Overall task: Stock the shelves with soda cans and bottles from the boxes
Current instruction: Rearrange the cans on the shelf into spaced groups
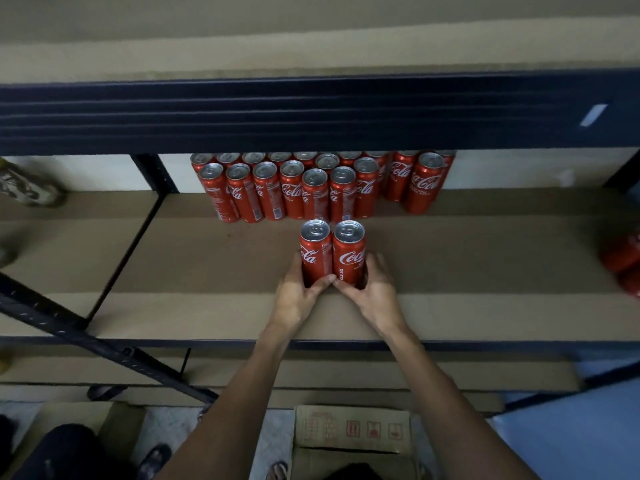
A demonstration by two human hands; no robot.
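On the shelf (194,258), your left grip (294,294) curls round the left can (315,252), your right grip (375,291) round the right can (349,252); both stand touching.

View: one wide-angle camera worn on the person's head.
Direction: it looks forward and down into a brown shelf (207,258). The upper shelf's dark rail (311,112) runs across the top of the frame.
Nearness: close, at arm's reach. Both forearms enter from the bottom edge.
Centre: the left hand (294,296) grips the left front can (315,251), and the right hand (375,292) grips the right front can (349,252).
Far edge: rows of red cans (294,188) stand at the back of the shelf.
Bottom edge: the floor and a cardboard box (353,431) lie just below the camera.
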